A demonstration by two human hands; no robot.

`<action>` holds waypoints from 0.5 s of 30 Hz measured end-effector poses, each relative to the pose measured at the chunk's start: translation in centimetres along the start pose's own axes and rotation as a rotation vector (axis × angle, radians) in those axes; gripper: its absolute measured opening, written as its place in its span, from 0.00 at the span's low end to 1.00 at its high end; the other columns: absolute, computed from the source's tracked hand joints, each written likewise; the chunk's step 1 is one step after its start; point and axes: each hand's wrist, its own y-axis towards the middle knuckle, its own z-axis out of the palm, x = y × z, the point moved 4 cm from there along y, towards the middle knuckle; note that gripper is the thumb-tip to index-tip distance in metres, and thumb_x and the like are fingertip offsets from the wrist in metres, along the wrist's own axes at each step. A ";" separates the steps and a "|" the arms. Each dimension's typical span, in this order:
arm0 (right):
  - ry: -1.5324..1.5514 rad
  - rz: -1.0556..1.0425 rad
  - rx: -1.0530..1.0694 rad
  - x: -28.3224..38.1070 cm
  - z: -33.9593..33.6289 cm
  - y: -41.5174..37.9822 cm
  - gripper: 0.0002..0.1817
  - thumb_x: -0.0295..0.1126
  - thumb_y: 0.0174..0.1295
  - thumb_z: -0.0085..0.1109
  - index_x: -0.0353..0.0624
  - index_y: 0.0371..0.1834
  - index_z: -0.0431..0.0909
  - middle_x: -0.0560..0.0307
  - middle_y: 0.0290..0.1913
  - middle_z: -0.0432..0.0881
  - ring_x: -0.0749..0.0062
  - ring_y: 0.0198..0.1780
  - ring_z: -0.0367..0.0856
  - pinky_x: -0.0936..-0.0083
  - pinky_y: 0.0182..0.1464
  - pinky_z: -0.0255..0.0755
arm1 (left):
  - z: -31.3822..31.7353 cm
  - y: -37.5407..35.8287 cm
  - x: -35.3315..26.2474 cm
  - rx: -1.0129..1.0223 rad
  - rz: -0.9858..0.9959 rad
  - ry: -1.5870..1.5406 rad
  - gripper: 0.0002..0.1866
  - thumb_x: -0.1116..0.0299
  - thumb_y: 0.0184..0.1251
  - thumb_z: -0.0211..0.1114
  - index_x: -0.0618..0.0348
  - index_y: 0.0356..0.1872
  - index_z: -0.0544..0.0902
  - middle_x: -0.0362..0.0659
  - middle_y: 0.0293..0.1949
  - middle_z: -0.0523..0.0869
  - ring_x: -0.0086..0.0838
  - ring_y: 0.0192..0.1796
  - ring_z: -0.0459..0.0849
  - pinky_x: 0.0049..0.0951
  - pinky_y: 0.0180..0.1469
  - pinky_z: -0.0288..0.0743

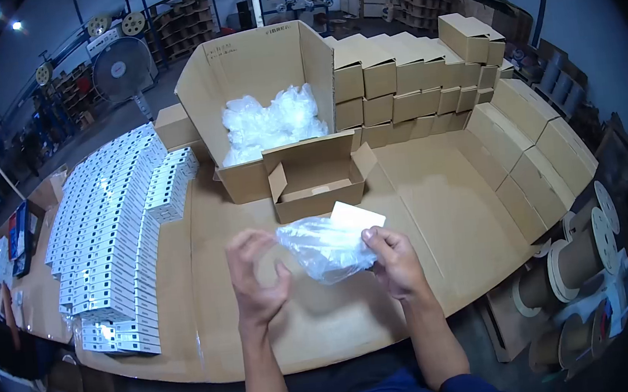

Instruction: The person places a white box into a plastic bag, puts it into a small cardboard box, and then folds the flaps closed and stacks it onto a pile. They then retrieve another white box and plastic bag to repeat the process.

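My right hand (394,264) grips a clear plastic bag (320,253) and a small white box (358,216), thumb on top near the box's lower right corner. The box's upper end sticks out beyond the bag; how much of it lies inside the plastic is hard to tell. Just left of the bag, my left hand (258,278) is apart from it, with fingers and thumb curved and spread, slightly blurred, holding nothing. Beyond both hands stands an open small cardboard box (322,203), its flaps folded out.
A large open carton (239,66) behind holds crumpled plastic bags (272,124). White boxes (108,240) are stacked in rows at left. Closed brown cartons (409,79) line the back and right side of the cardboard-covered table (437,206). Cable spools (567,269) stand beyond its right edge.
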 end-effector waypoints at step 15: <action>-0.522 -0.225 -0.003 -0.5 -1.6 -0.2 0.17 0.42 0.67 0.74 0.39 0.47 0.87 0.56 0.47 0.78 0.71 0.50 0.79 0.75 0.53 0.74 | 4.6 -3.7 -1.2 0.263 -0.458 -0.074 0.10 0.83 0.64 0.70 0.63 0.43 0.81 0.42 0.38 0.86 0.23 0.40 0.86 0.23 0.40 0.80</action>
